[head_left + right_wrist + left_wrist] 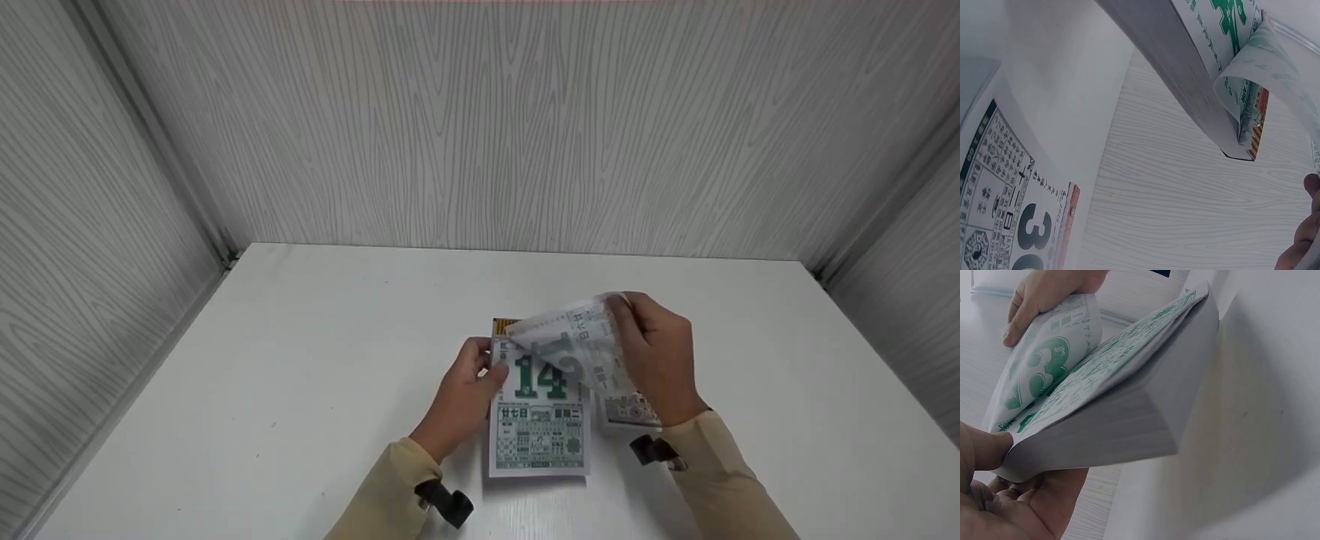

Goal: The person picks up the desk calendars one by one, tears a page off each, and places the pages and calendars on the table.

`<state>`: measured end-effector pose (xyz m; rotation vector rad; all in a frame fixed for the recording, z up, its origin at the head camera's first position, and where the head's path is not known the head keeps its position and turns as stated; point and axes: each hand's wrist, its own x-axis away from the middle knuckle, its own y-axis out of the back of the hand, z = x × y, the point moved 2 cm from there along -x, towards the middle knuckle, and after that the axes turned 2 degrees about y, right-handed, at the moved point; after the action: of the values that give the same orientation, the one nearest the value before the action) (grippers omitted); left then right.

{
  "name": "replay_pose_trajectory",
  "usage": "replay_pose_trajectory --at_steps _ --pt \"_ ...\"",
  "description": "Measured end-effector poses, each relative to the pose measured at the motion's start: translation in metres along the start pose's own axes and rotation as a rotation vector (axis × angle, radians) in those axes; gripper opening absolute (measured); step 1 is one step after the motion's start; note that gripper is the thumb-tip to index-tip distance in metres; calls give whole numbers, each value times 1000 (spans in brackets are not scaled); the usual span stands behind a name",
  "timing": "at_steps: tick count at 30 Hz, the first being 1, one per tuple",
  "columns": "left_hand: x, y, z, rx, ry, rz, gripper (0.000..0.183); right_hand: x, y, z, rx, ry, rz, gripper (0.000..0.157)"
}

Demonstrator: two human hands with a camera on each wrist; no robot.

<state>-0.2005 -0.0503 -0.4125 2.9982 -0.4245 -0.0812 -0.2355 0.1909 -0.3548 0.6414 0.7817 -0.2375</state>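
The calendar pad (540,442) is gripped at its left edge by the left hand (463,394), thumb on top, fingers beneath, over the front middle of the counter (337,337). The right hand (658,349) pinches the top leaf (577,345), curled up and over to the right, and from here I can read a green 14 underneath. Just to the right, partly behind that hand, lies a second calendar (628,411). Pale wood-grain walls (480,127) stand around.
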Motion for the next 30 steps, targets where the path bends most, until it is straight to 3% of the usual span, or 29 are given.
replay_pose_trajectory --at_steps 13,24,30 --pt "-1 -2 1 -14 -24 13 32 0 2 -4 -8 -29 1 23" --pt "1 -2 -3 14 -21 43 38 -1 3 -5 -2 30 -35 19" --pt "-1 -2 0 -10 -21 29 33 -3 6 -6 -4 -15 -46 21"
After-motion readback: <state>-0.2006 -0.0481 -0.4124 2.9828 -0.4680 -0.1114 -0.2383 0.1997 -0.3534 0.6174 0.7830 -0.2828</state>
